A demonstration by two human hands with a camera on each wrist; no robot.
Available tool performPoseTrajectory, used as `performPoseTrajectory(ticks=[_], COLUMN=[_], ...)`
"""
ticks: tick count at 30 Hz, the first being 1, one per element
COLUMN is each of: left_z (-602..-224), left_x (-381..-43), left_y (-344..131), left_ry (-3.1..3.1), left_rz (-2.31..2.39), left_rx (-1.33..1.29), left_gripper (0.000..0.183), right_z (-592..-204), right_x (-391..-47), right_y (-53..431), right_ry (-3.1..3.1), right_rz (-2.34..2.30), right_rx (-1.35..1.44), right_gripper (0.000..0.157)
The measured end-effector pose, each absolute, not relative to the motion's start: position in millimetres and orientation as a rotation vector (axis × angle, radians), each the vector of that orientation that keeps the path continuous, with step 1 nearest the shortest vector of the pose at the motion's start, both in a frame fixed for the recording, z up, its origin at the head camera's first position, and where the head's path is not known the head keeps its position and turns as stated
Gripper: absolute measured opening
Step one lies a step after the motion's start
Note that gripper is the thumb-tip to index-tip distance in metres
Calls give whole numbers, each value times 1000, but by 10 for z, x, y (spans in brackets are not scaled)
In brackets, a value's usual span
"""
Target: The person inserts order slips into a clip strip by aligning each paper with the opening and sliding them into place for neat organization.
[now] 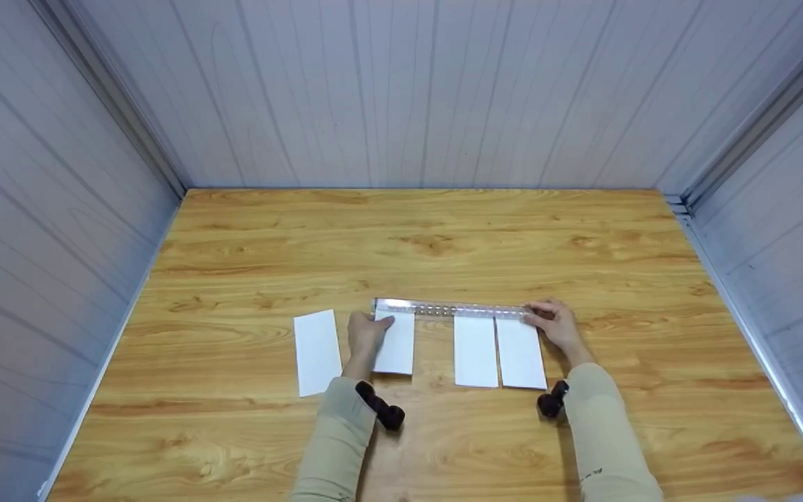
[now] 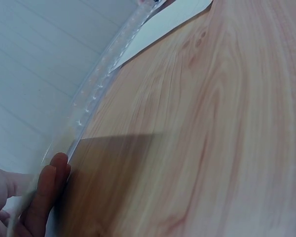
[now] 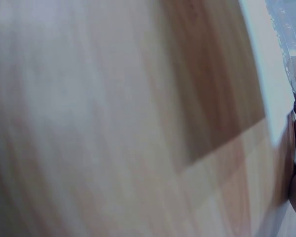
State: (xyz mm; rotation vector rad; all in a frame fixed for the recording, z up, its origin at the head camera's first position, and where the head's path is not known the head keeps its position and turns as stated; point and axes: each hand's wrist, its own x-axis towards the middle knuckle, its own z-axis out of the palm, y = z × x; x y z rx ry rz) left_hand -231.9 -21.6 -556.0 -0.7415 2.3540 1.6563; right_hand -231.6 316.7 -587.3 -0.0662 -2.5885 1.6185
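A long clear plastic ruler [image 1: 436,309] with a row of small round shapes lies across the upper ends of three white paper cards. At its left end, my left hand [image 1: 366,335] pinches the ruler together with one card [image 1: 394,352], the thumb on the card's face. In the left wrist view, fingertips [image 2: 59,165] show under the ruler's edge. My right hand [image 1: 556,324] pinches the opposite end over the rightmost card [image 1: 522,355]. Between them is another card [image 1: 476,355]. Dark shadows fall on the wood below the held cards in both wrist views.
A fourth white card [image 1: 318,353] lies flat on the wooden table [image 1: 429,237], left of my left hand. Pale panel walls [image 1: 401,90] enclose the table at the back and both sides. Dark wrist cameras [image 1: 389,417] sit on both sleeves.
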Motion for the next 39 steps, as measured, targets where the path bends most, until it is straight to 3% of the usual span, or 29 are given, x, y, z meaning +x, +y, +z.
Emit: performPoseTrajectory(ticks=[8, 33, 39], left_z=[-5554, -5568, -5559], left_x=[-2318, -2330, -2341], left_y=[-192, -129, -104], left_ry=[2369, 2354, 2383], left_rz=[1645, 1649, 1610], left_rx=[-717, -704, -671], left_gripper=[19, 24, 27], right_z=[-5859, -5749, -5867], right_x=[-2307, -2274, -2314], right_y=[3153, 3126, 3157], right_ry=[-2502, -2551, -2471], right_rz=[1709, 1664, 1725], right_rx=[-25, -20, 22], right_gripper=[24, 24, 22])
